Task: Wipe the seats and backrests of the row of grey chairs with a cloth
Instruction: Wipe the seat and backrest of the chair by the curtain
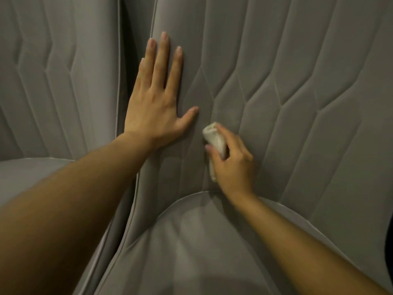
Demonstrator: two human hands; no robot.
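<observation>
Grey quilted upholstery is filling the whole view. Nearest, the seat cushion (191, 241) is lying under both forearms. Just above it, the right hand (231, 165) is gripping a wadded white cloth (214, 139), fingers curled round it, pressing it on the lower backrest (297, 92). Further up, the left hand (153, 107) is lying flat on the backrest's left edge, fingers straight and spread. A neighbouring chair (53, 81) is standing left. Risk: the cloth is bunched small, so strokes are likely missing stitched grooves, and a slack grip is risking a drop onto the seat.
</observation>
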